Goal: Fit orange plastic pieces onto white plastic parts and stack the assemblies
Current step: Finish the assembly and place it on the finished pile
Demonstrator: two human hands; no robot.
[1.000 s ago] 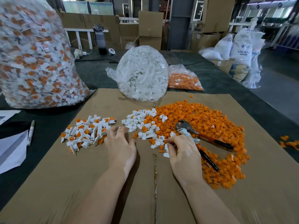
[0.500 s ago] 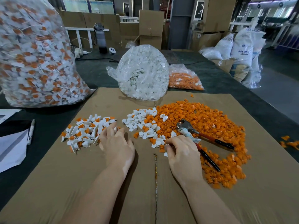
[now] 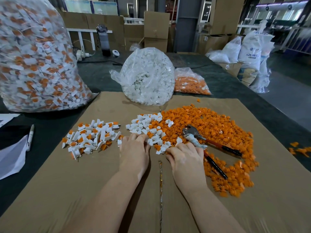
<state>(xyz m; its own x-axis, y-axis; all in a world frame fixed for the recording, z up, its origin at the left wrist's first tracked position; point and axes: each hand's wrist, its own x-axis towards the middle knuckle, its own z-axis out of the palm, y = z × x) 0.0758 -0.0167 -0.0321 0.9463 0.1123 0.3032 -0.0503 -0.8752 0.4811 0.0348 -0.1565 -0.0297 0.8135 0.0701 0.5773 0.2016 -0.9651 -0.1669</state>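
My left hand lies palm down on the cardboard, its fingertips touching the near edge of the loose white parts. My right hand sits beside it with curled fingers, and a white part sticks up from its fingertips. The big heap of orange pieces spreads to the right of both hands. Further left lies the pile of finished white-and-orange assemblies, apart from my left hand.
Pliers with red-black handles lie on the orange heap by my right hand. Bags stand behind: assemblies, white parts, orange pieces. A marker and paper lie left of the cardboard sheet.
My left hand has moved right, from the edge of the assemblies pile to the white parts. My right hand has stayed nearly in place at the edge of the orange heap.
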